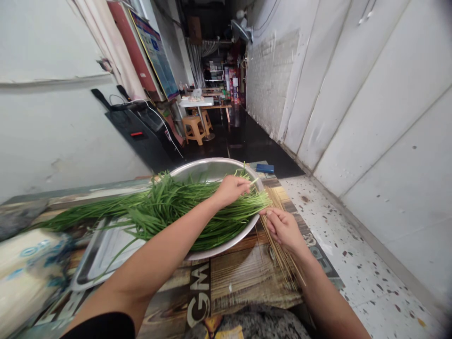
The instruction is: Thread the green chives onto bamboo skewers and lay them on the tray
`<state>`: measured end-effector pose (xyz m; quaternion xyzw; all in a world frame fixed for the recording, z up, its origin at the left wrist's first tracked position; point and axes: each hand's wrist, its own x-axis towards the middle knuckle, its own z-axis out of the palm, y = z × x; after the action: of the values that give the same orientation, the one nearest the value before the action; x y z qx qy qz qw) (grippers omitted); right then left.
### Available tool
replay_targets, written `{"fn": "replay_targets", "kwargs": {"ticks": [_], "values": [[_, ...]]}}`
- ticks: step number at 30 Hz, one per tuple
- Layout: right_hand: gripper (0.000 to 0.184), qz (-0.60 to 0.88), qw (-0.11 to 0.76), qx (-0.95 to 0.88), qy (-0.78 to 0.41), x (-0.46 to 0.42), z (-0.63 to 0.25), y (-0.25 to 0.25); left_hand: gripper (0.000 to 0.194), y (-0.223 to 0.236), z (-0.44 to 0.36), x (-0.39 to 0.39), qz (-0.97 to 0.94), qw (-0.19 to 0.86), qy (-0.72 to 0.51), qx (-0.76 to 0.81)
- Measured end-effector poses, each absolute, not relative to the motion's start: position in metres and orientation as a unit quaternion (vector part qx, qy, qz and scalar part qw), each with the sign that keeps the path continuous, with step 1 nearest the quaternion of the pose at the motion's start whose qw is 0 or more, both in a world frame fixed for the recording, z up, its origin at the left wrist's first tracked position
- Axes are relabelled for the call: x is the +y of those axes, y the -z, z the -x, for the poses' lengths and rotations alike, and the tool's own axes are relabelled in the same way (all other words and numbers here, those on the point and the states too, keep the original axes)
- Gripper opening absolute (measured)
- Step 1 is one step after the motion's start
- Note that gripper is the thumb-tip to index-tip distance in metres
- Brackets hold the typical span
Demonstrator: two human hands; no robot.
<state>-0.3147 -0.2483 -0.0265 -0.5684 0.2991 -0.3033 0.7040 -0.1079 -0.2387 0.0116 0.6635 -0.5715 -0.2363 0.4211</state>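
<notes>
Long green garlic chives [197,212] are heaped in a wide metal bowl [215,161], with their pale stem ends at the right rim. Above those stems my left hand [232,190] reaches in from the left, its fingers pinched on chive stalks. My right hand [282,228] is at the bowl's right rim, close to the stem ends, thumb and forefinger pressed together; what they grip is too small to make out. Thin bamboo skewers [280,256] lie on the table under and beside this hand.
Left of the bowl, more chives hang over a metal tray [88,263], near a plastic-wrapped white bundle [31,273]. A small blue box [264,168] sits behind the bowl on the wood-patterned table [240,278]. Beyond are orange stools [193,129] and a white table [197,101].
</notes>
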Motion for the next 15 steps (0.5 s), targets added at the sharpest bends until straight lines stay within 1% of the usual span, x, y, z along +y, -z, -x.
{"fn": "replay_targets", "kwargs": {"ticks": [15], "values": [[0.043,0.561,0.711,0.294,0.305,-0.2482,0.3142,0.0248,0.019,-0.013,0.1107,-0.2392,-0.661,0.441,0.254,-0.551]]}}
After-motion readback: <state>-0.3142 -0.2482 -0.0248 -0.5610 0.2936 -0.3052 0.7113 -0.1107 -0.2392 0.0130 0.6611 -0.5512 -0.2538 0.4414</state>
